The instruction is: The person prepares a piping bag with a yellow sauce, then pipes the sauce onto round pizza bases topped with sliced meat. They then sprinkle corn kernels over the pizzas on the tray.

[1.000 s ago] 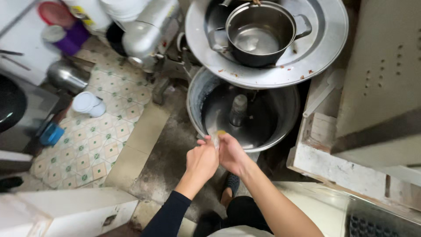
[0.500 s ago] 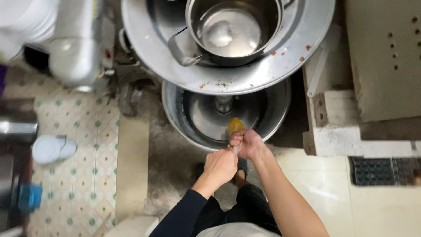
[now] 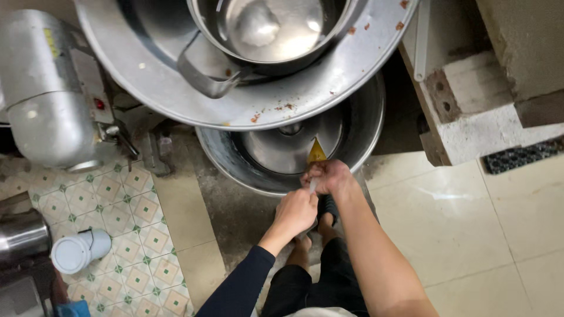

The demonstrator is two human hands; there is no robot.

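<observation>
- The right hand (image 3: pixel 330 176) is closing its fingers around a small yellow wedge-shaped piece (image 3: pixel 316 152), whose pointed tip is sticking up above the knuckles.
- The left hand (image 3: pixel 298 211) is curling its fingers narrowly just below, touching the right hand; what it is gripping cannot be told.
- Both hands are hovering over the near rim of the lower steel basin (image 3: pixel 235 170), which is standing on the floor.
- A wide steel tray (image 3: pixel 329 88) carrying a steel pot (image 3: pixel 264 35) is overhanging the basin.
- Compared with half a second ago, the hands are sitting in the same spot at the basin's rim, and the view is looking closer.
</observation>
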